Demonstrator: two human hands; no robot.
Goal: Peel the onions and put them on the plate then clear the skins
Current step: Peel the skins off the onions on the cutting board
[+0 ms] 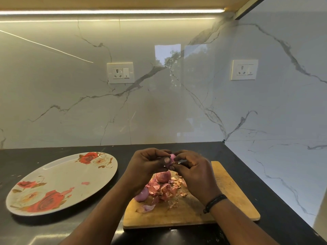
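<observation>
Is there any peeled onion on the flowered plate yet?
No, the flowered plate holds no onion; both hands grip one onion above the cutting board.

Single head-worn wide-angle view, facing forward and down onto the bench (53,230) corner; marble wall (159,103) ahead, cutting board (230,195) close below.

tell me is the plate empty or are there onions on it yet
No onions on it: the plate shows only its rose pattern and a small pink scrap, likely skin.

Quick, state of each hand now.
Left hand: pinching the small onion.
Right hand: pinching the same onion, at its skin.
</observation>
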